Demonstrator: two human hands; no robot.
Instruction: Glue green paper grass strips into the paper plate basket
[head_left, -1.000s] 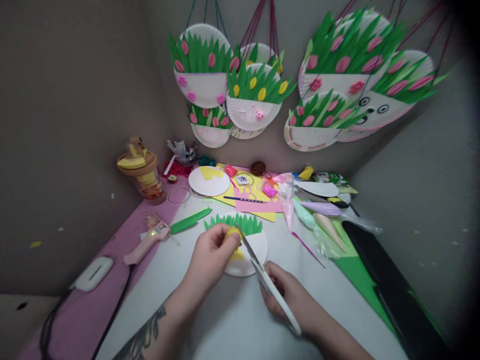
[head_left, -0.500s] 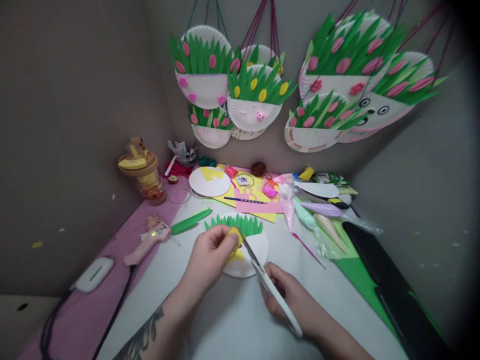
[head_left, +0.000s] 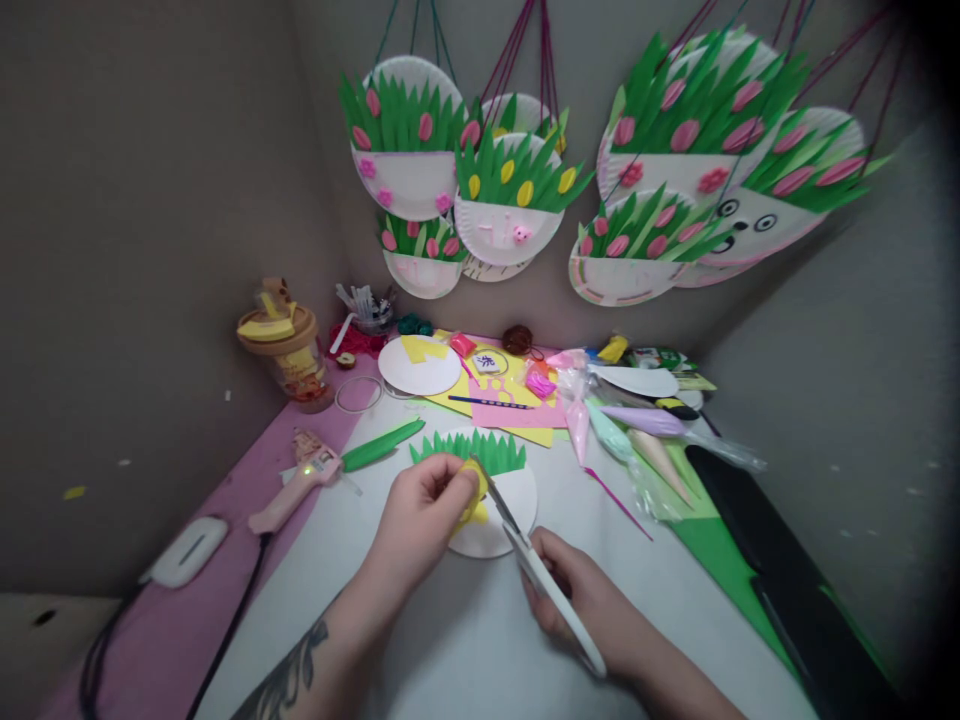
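Between thumb and fingers, my left hand [head_left: 424, 505] pinches a small piece of yellow paper [head_left: 474, 482]. My right hand [head_left: 566, 590] is wrapped round the white handles of a pair of scissors [head_left: 541, 575], whose blades point up and left and meet the paper's right edge. Beneath the hands lies a white paper plate [head_left: 504, 520] with a row of green paper grass [head_left: 487, 448] along its upper part. More yellow shows just below my left fingertips, over the plate; whether it is a separate piece I cannot tell.
A pink glue gun [head_left: 296, 490] and green paper strips [head_left: 384, 445] lie to the left. Behind are a second plate [head_left: 420, 378], coloured paper sheets [head_left: 517, 408] and a lidded cup [head_left: 289, 350]. Bagged clay [head_left: 645, 418] lies at right. Decorated plates [head_left: 510, 225] hang on the wall.
The hands stay almost where they were, with the scissors still at the yellow paper. The yellow paper has turned slightly in my left fingers.
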